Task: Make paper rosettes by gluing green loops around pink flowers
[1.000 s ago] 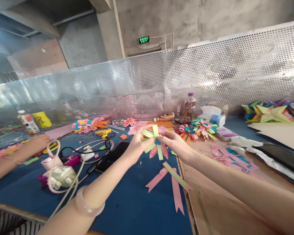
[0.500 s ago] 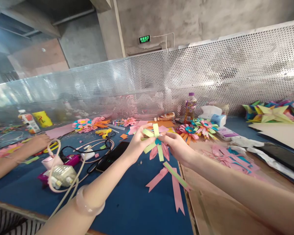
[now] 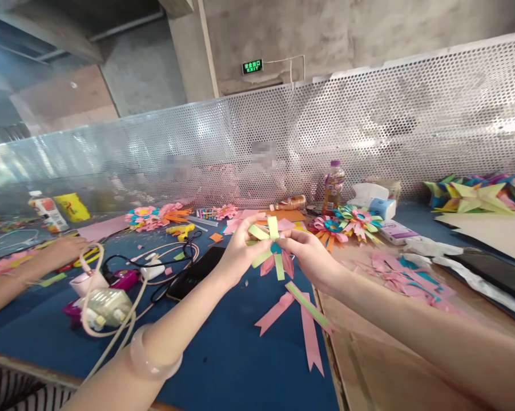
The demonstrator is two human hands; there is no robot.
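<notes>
Between my two hands is a paper flower (image 3: 278,264) with green loops, pink petals and a blue middle. My left hand (image 3: 241,246) pinches its green loops from the left. On the right, my right hand (image 3: 305,250) has thumb and fingers pressed together at the flower's centre. Below the flower, pink paper strips (image 3: 311,337) with notched ends and a green strip (image 3: 308,304) lie on the blue table (image 3: 232,365).
Cables and a power adapter (image 3: 109,308) lie left of a dark phone (image 3: 197,274). Behind are a yellow glue gun (image 3: 180,230), finished flowers (image 3: 329,226) and a bottle (image 3: 333,187). Pink cutouts (image 3: 411,277) lie right. Another person's arm (image 3: 35,267) reaches in at left.
Both hands keep their hold on the flower and have barely moved. The view has shifted very slightly.
</notes>
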